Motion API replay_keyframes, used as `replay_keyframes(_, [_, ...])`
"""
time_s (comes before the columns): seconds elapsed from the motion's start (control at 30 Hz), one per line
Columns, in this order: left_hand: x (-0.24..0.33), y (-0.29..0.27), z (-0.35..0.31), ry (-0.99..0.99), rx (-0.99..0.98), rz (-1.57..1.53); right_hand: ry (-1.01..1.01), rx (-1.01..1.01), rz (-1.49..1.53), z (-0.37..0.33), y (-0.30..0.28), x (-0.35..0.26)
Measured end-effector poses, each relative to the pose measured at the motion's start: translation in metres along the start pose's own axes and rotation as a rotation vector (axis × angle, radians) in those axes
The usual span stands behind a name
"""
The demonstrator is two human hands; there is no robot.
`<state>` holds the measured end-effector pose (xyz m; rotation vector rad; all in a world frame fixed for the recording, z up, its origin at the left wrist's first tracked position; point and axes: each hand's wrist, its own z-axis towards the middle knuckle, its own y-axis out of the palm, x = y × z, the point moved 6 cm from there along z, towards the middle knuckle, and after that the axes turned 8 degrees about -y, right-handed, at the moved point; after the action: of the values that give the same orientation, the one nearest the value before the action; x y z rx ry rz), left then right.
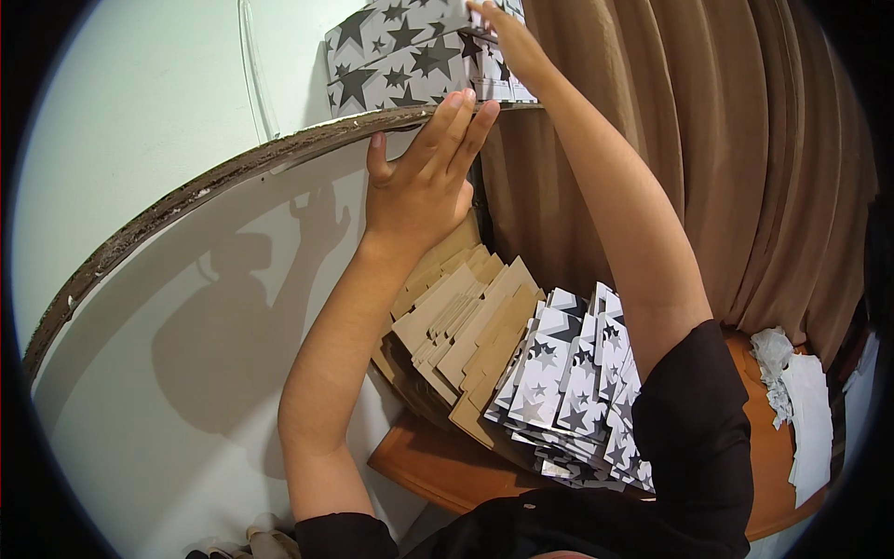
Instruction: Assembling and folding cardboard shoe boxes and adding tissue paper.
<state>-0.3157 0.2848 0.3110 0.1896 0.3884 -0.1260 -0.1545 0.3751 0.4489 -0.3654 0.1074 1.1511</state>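
Two star-patterned boxes, white with grey and black stars, are stacked on a high shelf; the upper box [391,26] is cut off by the top of the view and the lower box [400,79] rests on the shelf. My right hand [514,42] reaches up to the right end of the upper box, fingers stretched against it, some of them out of view. Just below the lower box, my left hand [419,177] is raised with its fingers spread, the tips at the shelf edge [307,142]. It holds nothing.
Below, flat brown cardboard pieces [466,326] lean beside a pile of folded star-patterned cardboard [568,373] on an orange-brown wooden table [447,466]. A brown curtain [633,93] hangs at the right. White paper and crumpled plastic [805,410] lie on the table's right side.
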Motion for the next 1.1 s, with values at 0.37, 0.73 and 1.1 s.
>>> replay_keyframes(0.37, [0.003, -0.016, 0.002, -0.098, -0.176, -0.145, -0.285, 0.186, -0.273, -0.115, -0.034, -0.041])
replay_keyframes(0.73, [0.135, -0.090, -0.110, -0.164, -0.178, -0.773, 0.156, 0.355, -0.502, -0.449, -0.098, -0.035])
replay_keyframes(1.1, [0.406, -0.251, -0.264, 0.181, -0.888, -1.727, 0.754, 0.162, -0.886, -0.701, -0.206, -0.124])
